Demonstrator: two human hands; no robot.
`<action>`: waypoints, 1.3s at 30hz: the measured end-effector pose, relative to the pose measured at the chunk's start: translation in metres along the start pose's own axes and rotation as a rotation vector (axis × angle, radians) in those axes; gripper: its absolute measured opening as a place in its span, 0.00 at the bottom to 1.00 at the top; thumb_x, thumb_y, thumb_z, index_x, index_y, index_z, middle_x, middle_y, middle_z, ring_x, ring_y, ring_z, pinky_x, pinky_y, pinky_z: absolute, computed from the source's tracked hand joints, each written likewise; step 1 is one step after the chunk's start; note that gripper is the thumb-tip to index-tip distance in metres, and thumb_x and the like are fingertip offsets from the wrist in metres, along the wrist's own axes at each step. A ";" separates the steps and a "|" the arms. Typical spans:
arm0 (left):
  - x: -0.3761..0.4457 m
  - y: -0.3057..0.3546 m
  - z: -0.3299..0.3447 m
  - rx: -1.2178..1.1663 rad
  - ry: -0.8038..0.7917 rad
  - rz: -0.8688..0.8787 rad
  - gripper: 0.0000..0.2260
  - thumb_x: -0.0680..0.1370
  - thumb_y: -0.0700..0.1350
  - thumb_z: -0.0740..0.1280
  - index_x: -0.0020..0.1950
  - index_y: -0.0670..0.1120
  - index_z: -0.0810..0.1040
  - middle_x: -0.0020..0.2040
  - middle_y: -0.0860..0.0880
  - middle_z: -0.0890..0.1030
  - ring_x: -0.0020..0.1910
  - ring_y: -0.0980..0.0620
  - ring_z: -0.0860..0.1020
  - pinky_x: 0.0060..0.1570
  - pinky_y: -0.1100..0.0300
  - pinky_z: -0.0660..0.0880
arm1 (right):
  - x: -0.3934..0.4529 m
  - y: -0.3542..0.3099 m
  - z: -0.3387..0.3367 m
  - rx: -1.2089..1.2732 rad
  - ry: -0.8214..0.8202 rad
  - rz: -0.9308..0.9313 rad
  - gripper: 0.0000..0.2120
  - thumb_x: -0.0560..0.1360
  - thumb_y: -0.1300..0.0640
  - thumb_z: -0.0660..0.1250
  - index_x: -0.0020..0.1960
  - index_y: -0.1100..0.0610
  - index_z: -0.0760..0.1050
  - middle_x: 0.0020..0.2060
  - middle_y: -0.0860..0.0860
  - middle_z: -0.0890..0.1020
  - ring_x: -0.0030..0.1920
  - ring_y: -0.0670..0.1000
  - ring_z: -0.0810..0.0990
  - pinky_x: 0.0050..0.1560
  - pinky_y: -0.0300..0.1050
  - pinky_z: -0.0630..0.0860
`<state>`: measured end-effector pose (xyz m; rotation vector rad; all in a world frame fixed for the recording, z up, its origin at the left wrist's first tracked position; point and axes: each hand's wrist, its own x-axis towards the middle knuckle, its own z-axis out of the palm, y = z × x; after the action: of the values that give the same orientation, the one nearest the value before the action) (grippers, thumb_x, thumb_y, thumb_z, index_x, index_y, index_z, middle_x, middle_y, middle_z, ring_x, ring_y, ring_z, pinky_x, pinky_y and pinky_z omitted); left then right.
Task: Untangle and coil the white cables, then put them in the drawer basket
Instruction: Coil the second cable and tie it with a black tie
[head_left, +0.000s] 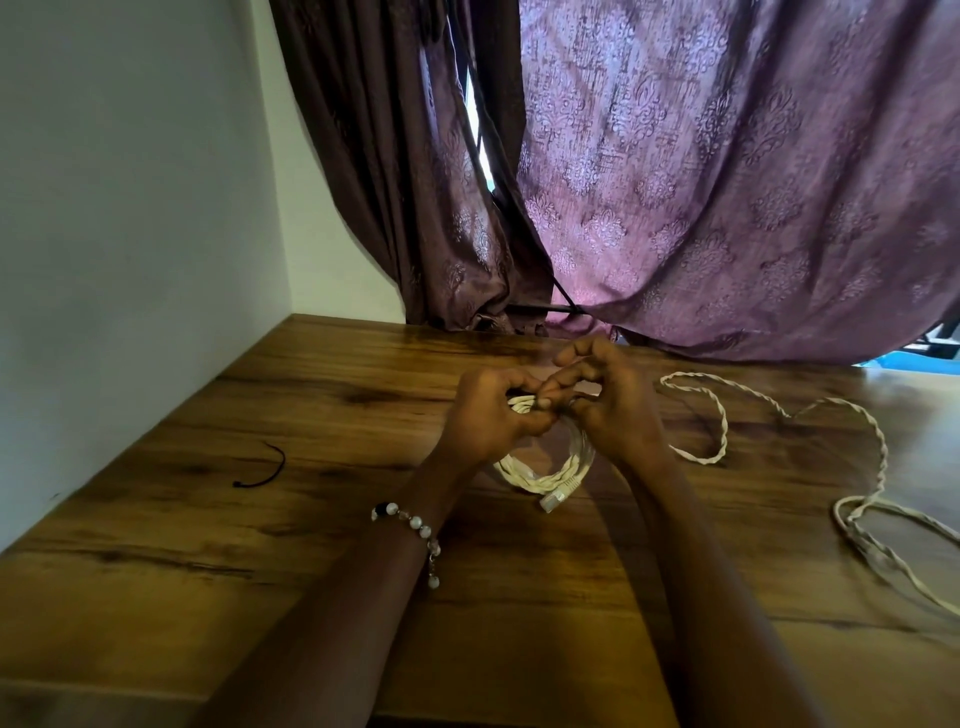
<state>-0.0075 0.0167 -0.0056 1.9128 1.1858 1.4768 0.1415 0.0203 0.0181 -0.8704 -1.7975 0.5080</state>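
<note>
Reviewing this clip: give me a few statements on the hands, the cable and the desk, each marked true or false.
1. Both hands hold the coil. True: the left hand and right hand grip its top.
2. All the cable is coiled. False: a loose twisted length trails right across the desk.
3. A bracelet is on the right wrist. False: it is on the left.
4. A connector hangs at the coil's bottom. True.
5. A black tie lies left of the hands. True.

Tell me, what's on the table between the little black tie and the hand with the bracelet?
Nothing. In the head view, only bare wooden table lies between the black tie and the left hand, which grips the white cable coil.
</note>
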 end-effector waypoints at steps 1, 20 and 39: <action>0.000 0.000 0.000 -0.012 0.006 -0.010 0.11 0.64 0.34 0.77 0.43 0.44 0.83 0.35 0.54 0.81 0.32 0.64 0.77 0.37 0.59 0.76 | 0.000 0.001 -0.001 0.031 0.008 0.017 0.18 0.66 0.72 0.74 0.48 0.56 0.72 0.34 0.51 0.84 0.37 0.42 0.83 0.41 0.34 0.77; 0.000 -0.002 -0.001 -0.101 -0.005 -0.116 0.14 0.66 0.33 0.77 0.50 0.36 0.82 0.46 0.41 0.84 0.40 0.45 0.84 0.39 0.48 0.82 | -0.004 0.011 -0.010 -0.309 -0.011 -0.174 0.05 0.68 0.71 0.71 0.40 0.63 0.83 0.35 0.48 0.83 0.40 0.38 0.78 0.39 0.22 0.69; -0.001 0.003 -0.002 -0.244 0.036 -0.147 0.12 0.67 0.30 0.75 0.47 0.41 0.82 0.44 0.40 0.84 0.39 0.41 0.84 0.40 0.40 0.81 | -0.008 0.014 -0.012 0.510 -0.034 0.378 0.04 0.71 0.69 0.69 0.45 0.68 0.80 0.39 0.64 0.83 0.39 0.60 0.81 0.45 0.53 0.80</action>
<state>-0.0082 0.0144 -0.0035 1.6098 1.0807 1.5059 0.1588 0.0229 0.0086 -0.8373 -1.4310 1.1714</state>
